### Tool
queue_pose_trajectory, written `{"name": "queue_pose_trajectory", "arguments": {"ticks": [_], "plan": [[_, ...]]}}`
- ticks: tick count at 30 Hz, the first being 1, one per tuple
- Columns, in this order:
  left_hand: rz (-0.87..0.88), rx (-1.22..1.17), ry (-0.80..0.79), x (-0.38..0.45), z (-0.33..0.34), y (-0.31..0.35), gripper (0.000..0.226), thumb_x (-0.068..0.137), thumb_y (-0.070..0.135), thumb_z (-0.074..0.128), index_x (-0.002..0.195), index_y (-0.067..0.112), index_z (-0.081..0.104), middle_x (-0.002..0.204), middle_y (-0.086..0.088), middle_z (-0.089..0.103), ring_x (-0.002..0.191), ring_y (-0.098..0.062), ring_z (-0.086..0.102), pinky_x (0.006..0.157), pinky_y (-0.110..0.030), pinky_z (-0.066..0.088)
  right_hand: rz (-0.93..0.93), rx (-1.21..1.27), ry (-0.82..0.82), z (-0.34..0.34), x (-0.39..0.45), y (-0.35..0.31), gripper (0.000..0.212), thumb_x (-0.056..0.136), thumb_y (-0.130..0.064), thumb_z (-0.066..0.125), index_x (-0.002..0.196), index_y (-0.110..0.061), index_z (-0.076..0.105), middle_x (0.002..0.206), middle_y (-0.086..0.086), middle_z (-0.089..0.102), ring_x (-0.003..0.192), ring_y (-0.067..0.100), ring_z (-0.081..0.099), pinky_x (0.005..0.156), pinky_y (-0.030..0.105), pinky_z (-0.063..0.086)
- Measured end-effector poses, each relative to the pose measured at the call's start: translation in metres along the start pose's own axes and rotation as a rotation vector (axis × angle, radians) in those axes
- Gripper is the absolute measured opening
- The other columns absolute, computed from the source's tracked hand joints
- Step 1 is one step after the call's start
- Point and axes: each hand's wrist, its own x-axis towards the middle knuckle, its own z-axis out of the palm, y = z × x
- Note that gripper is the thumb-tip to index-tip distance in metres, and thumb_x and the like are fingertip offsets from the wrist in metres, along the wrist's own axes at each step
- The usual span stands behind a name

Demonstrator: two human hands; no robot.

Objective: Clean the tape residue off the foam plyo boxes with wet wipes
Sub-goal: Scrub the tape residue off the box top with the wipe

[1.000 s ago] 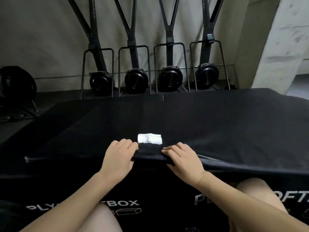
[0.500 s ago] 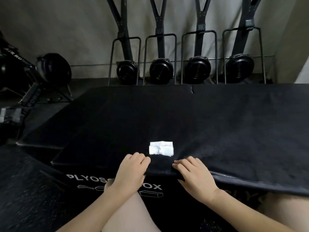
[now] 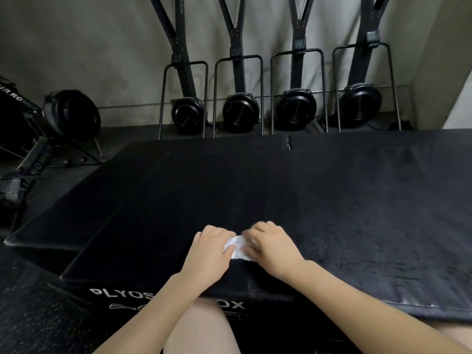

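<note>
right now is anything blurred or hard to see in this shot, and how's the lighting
Head view: dim room, so the black foam plyo box top shows little detail, with a faint sheen at its right; the right hand is motion-blurred at the fingers over the white crumpled wet wipe; the left hand looks sharper; wide-angle lens bows the box edges.

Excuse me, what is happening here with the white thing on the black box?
A person works at a black foam plyo box in a gym. Both hands are on a folded white wet wipe that lies near the front edge of the box top. The left hand pinches its left end, and the right hand covers its right side; that hand is blurred. Whether wiping has started, I cannot tell. Exercise machines stand along the wall behind.
</note>
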Motion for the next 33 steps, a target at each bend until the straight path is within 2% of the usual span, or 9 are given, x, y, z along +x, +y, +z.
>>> {"name": "queue_pose_trajectory", "arguments": {"ticks": [2, 5, 8, 13, 17, 20, 25, 27, 33], "plan": [[0.013, 0.031, -0.04, 0.005, 0.006, -0.002, 0.023, 0.101, 0.035, 0.052, 0.119, 0.033, 0.066, 0.115, 0.018, 0.06, 0.113, -0.008, 0.045, 0.097, -0.03, 0.035, -0.031, -0.034, -0.039, 0.003, 0.003, 0.004, 0.027, 0.097, -0.046, 0.059, 0.114, -0.031, 0.072, 0.11, -0.009, 0.062, 0.094, 0.019, 0.055, 0.082, 0.032, 0.041], [0.045, 0.01, 0.011, 0.006, 0.014, -0.001, 0.016, 0.098, 0.032, 0.06, 0.099, 0.032, 0.076, 0.105, 0.019, 0.06, 0.106, -0.007, 0.048, 0.089, -0.026, 0.032, -0.091, -0.098, 0.085, 0.004, -0.002, 0.011, 0.009, 0.088, -0.035, 0.069, 0.09, -0.033, 0.077, 0.086, -0.012, 0.063, 0.073, 0.015, 0.058, 0.067, 0.029, 0.041], [0.07, -0.014, 0.068, 0.007, 0.02, 0.012, 0.011, 0.094, 0.031, 0.064, 0.091, 0.031, 0.075, 0.101, 0.02, 0.054, 0.1, -0.004, 0.046, 0.085, -0.026, 0.034, -0.096, -0.162, 0.134, -0.004, -0.015, 0.024, 0.008, 0.086, -0.031, 0.069, 0.081, -0.032, 0.075, 0.079, -0.013, 0.06, 0.066, 0.014, 0.054, 0.062, 0.027, 0.04], [0.199, -0.096, -0.052, 0.014, 0.037, 0.068, 0.024, 0.102, 0.035, 0.049, 0.118, 0.033, 0.067, 0.112, 0.017, 0.054, 0.105, -0.005, 0.046, 0.097, -0.03, 0.035, -0.055, -0.161, 0.133, -0.036, -0.063, 0.063, 0.005, 0.089, -0.034, 0.072, 0.085, -0.032, 0.075, 0.081, -0.013, 0.06, 0.068, 0.014, 0.054, 0.062, 0.026, 0.037], [0.317, -0.105, -0.038, 0.014, 0.053, 0.118, 0.022, 0.099, 0.034, 0.053, 0.111, 0.034, 0.071, 0.096, 0.013, 0.061, 0.092, -0.011, 0.051, 0.093, -0.036, 0.035, 0.015, -0.171, 0.143, -0.063, -0.109, 0.088, 0.027, 0.092, -0.042, 0.051, 0.085, -0.032, 0.074, 0.078, -0.014, 0.058, 0.067, 0.013, 0.054, 0.061, 0.025, 0.036], [0.428, -0.056, 0.022, -0.001, 0.062, 0.146, 0.018, 0.096, 0.038, 0.053, 0.095, 0.036, 0.071, 0.082, 0.015, 0.056, 0.085, -0.01, 0.046, 0.086, -0.036, 0.031, 0.009, -0.142, 0.138, -0.077, -0.144, 0.097, 0.029, 0.095, -0.046, 0.048, 0.089, -0.034, 0.073, 0.08, -0.016, 0.056, 0.07, 0.011, 0.053, 0.062, 0.025, 0.038], [0.437, -0.083, -0.034, -0.019, 0.074, 0.149, 0.017, 0.1, 0.036, 0.052, 0.094, 0.037, 0.068, 0.095, 0.02, 0.055, 0.093, -0.003, 0.045, 0.084, -0.024, 0.022, 0.029, -0.006, 0.127, -0.078, -0.171, 0.089, 0.027, 0.1, -0.056, 0.049, 0.111, -0.043, 0.069, 0.088, -0.019, 0.052, 0.077, 0.006, 0.048, 0.071, 0.02, 0.029], [0.43, -0.094, -0.042, -0.016, 0.074, 0.147, 0.016, 0.099, 0.035, 0.053, 0.096, 0.038, 0.069, 0.095, 0.021, 0.058, 0.09, -0.002, 0.046, 0.082, -0.022, 0.021, 0.017, -0.012, 0.135, -0.074, -0.166, 0.091, 0.029, 0.099, -0.056, 0.048, 0.111, -0.043, 0.071, 0.087, -0.018, 0.053, 0.076, 0.006, 0.048, 0.071, 0.019, 0.023], [0.348, -0.064, 0.031, -0.006, 0.074, 0.143, 0.014, 0.093, 0.029, 0.058, 0.089, 0.032, 0.071, 0.083, 0.016, 0.055, 0.079, -0.006, 0.046, 0.075, -0.025, 0.033, 0.013, -0.077, 0.179, -0.062, -0.141, 0.094, 0.031, 0.097, -0.049, 0.049, 0.096, -0.035, 0.076, 0.08, -0.014, 0.057, 0.071, 0.013, 0.052, 0.064, 0.027, 0.041]]}}
